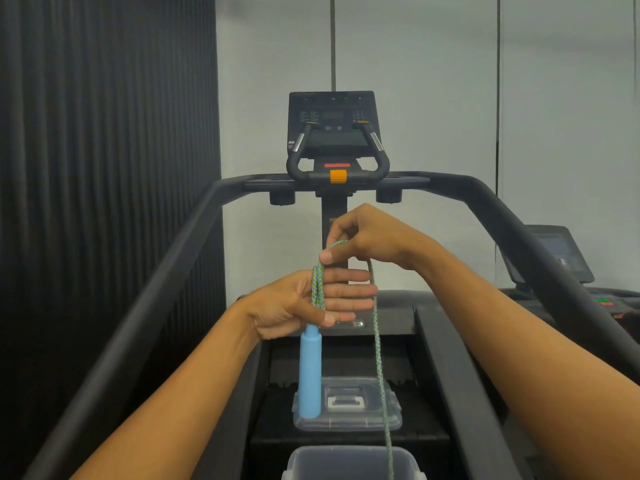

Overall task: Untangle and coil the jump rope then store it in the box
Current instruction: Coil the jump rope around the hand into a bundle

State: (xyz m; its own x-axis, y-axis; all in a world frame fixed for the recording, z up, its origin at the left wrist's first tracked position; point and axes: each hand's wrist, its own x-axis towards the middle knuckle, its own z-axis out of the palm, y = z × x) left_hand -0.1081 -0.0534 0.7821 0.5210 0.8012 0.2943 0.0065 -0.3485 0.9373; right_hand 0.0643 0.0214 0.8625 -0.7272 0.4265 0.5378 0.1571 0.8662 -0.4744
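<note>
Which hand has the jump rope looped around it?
The left hand: loops of jump rope wrap its straight fingers, while the right hand only pinches one strand above.

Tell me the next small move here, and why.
Probably the right hand should carry its pinched rope down around the left hand for another wrap: several turns already lie across that palm, the blue handle dangles below, and a long strand hangs loose toward the box.

Box [304,460] nearest, lid [346,422] just behind, handle [310,372] above lid's left.
</note>
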